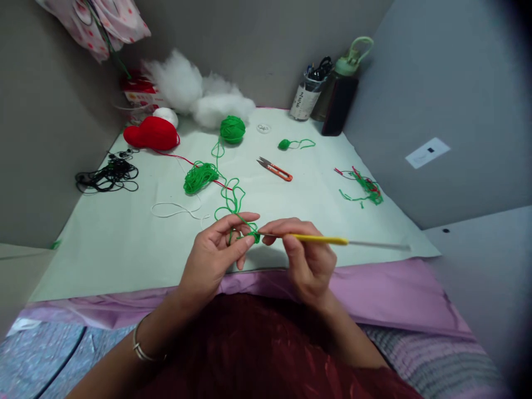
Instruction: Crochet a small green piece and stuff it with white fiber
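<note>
Left hand [214, 246] pinching a tiny green piece [256, 238], right hand [310, 255] gripping a yellow hook [320, 239], I seem barely begun, most work remaining.

No legible text or numbers.

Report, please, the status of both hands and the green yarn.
Left hand pinching small green piece. Right hand gripping yellow-handled hook, tip at the piece. Loose green yarn loops just beyond left hand.

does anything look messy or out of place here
Nothing looks plainly spilled or broken. The untidy spots are the black cord, lying tangled on the left, and the green and red yarn scraps, heaped loosely on the right.
</note>
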